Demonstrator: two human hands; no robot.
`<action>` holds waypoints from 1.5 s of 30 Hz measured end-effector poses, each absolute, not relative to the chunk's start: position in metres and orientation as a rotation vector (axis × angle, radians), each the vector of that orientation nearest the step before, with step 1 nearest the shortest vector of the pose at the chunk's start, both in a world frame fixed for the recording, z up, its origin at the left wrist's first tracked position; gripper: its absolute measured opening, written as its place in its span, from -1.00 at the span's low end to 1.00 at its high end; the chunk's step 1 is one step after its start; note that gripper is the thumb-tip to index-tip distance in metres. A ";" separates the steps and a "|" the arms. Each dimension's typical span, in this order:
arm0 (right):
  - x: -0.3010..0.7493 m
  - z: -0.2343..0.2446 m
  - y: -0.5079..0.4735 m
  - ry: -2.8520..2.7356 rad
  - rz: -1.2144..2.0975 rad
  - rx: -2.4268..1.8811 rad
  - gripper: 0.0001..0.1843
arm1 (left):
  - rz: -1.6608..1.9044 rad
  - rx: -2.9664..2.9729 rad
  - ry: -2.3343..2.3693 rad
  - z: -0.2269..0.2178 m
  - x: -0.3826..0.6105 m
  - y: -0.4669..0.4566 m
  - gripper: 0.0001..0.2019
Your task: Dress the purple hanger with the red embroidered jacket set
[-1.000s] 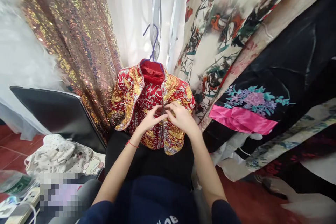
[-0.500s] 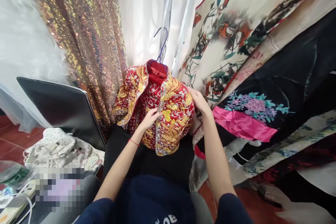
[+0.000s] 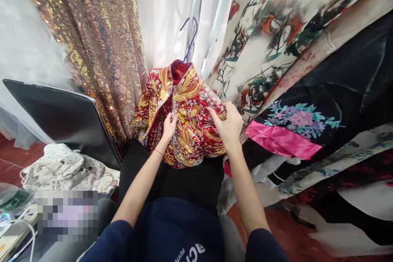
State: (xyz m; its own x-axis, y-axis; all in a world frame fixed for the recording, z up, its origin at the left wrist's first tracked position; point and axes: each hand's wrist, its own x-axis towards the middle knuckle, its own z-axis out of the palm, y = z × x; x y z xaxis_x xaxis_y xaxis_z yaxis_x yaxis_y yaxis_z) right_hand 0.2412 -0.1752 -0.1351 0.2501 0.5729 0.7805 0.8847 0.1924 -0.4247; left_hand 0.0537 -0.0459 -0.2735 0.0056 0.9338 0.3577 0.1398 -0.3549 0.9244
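A small red jacket (image 3: 187, 131), thick with gold and silver embroidery, hangs from a purple hanger (image 3: 193, 41) and rests partly over a black cloth. My left hand (image 3: 169, 125), a red cord on its wrist, pinches the silver-trimmed front edge near the middle of the chest. At the jacket's right side, my right hand (image 3: 229, 123) grips the sleeve, thumb toward me and the other fingers partly hidden. The front gapes below the collar and shows the red inside.
Gold sequined fabric (image 3: 104, 49) hangs at left, flower-printed garments (image 3: 264, 45) at right. A black panel (image 3: 61, 118) leans near a spotted white cloth (image 3: 64, 172), a power strip (image 3: 18, 229) and a clear bottle (image 3: 15, 198). A pink band (image 3: 282, 141) crosses a dark garment.
My right hand has shifted from the sleeve's outer edge to a hold with the thumb in front, drawing that side across. My left hand has moved slightly up and left with the front edge.
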 end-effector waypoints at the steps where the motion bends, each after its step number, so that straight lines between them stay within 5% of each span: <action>1: 0.241 -0.144 -0.177 -1.430 -0.411 -1.497 -0.55 | 1.412 1.549 1.120 -0.281 0.052 -0.048 -0.59; 11: 0.269 -0.179 -0.164 -1.377 -0.481 -1.519 -0.44 | 0.924 1.499 0.887 -0.355 0.016 -0.101 -0.54; 22: 0.273 -0.164 -0.155 -1.193 -0.601 -1.522 -0.38 | 1.477 1.391 1.220 -0.318 -0.006 -0.045 -0.54; 29: 0.259 -0.218 -0.149 -1.201 -0.396 -1.793 -0.45 | 1.338 1.297 1.556 -0.360 0.005 -0.026 -0.72; 34: 0.247 -0.229 -0.161 -1.081 -0.618 -1.720 -0.42 | 1.310 1.322 1.633 -0.392 0.004 -0.058 -0.77; 38: 0.214 -0.238 -0.165 -1.066 -0.794 -1.447 -0.71 | 1.452 1.295 1.893 -0.409 -0.018 -0.094 -0.72; 41: 0.173 -0.237 -0.152 -1.435 -0.633 -1.224 -0.79 | 1.487 1.361 2.024 -0.407 -0.036 -0.095 -0.60; 45: 0.117 -0.209 -0.115 -1.599 -0.379 -1.301 -0.59 | 1.420 1.516 2.040 -0.390 -0.050 -0.068 -0.67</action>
State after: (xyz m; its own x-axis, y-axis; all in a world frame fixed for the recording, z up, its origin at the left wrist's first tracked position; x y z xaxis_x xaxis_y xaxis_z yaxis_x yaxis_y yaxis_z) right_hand 0.1172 -0.1148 -0.2088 0.0770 0.5547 0.8285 0.8676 0.3721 -0.3298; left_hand -0.0499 -0.0677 -0.3901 -0.4383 0.8313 0.3417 0.6088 -0.0051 0.7933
